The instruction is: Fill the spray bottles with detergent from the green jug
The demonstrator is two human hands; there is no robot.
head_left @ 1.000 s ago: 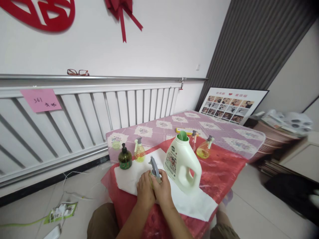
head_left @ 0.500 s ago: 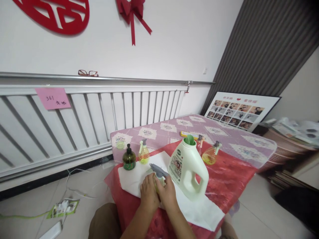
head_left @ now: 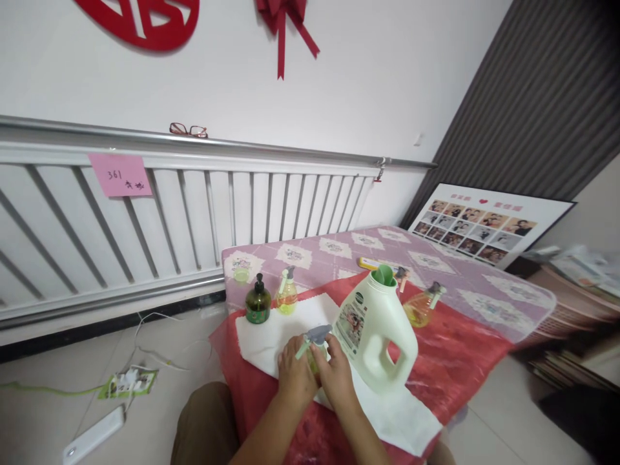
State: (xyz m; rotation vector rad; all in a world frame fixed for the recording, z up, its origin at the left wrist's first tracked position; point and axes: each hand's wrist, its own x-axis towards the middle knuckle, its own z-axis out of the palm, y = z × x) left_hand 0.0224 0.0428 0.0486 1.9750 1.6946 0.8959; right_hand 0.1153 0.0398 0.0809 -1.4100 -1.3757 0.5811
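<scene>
Spray bottle (head_left: 318,334) is grasped in the grip of left hand (head_left: 294,372) and right hand (head_left: 338,372); better to hold it steady, clear of the jug (head_left: 372,332) near three o'clock.

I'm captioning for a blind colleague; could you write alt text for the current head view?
A person's left hand and right hand clasp a gray-headed spray bottle over a white cloth and red sheet. A large pale green jug stands beside them; a dark pump bottle and other spray bottles stand farther back.
</scene>
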